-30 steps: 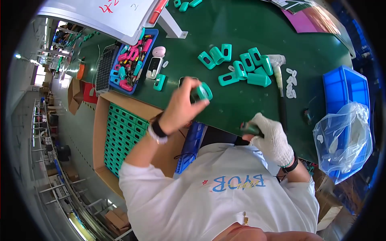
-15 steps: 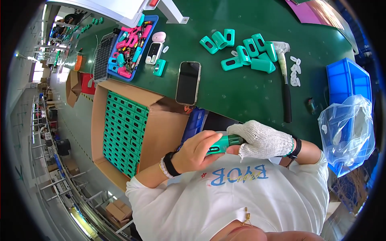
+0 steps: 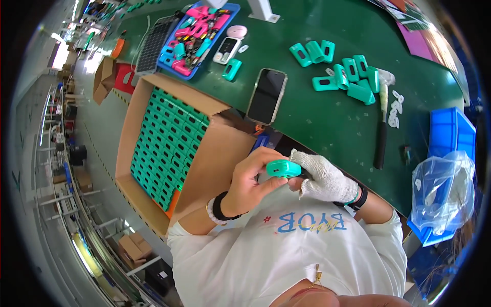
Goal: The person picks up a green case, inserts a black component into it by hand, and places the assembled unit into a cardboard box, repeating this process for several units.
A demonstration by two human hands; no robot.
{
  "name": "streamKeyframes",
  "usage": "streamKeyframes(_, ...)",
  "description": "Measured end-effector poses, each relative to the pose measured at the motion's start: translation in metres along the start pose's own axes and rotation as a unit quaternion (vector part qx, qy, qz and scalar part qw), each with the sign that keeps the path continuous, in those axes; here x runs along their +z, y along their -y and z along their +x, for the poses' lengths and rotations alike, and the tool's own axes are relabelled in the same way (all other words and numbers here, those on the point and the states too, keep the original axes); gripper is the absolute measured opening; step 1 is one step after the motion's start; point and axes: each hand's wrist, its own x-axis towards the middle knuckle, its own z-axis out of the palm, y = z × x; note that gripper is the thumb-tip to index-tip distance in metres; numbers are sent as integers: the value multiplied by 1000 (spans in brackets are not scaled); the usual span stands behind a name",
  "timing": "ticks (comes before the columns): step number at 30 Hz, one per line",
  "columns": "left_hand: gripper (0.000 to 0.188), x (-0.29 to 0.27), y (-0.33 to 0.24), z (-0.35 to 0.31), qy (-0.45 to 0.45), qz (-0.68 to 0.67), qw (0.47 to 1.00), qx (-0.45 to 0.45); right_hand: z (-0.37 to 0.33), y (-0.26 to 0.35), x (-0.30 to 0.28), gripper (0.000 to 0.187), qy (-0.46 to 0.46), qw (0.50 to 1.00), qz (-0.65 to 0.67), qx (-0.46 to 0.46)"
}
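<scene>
A small green plastic device casing is pinched between the thumb and fingers of my bare left hand, in front of my chest. A narrow face with a small dark slot is turned up toward me. My right hand, in a white knitted glove with bare fingertips, closes on the casing's right end. Its fingertips are partly hidden behind the casing. Left of my hands, an open cardboard box holds rows of similar green casings. More loose green casings lie on the green table beyond my hands.
A phone lies near the table edge. A blue tray of pink and teal parts stands at the far left. A black-handled hammer and small white pieces lie right, near a blue bin draped with a clear bag.
The casing has turned in my hands: its long side and dark end part showed before, and its slotted narrow face shows now. The whole view has shifted and tilted.
</scene>
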Motion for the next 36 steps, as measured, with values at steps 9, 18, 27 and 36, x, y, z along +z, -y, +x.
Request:
streamKeyframes(9,15,-19,5,-63,-339,-277,897,56,12,21,23,28,72,994,-49,72)
streamKeyframes(18,20,-228,-7,-227,-554,-146,806,-148,-3,-35,11,30,-90,947,-305,-39)
streamKeyframes(27,24,-259,53,-269,-318,117,760,-554,29,5,11,44,59,965,-190,174)
streamKeyframes(36,27,-266,79,-251,-156,407,646,-626,14,-2,-4,27,4,974,-189,121)
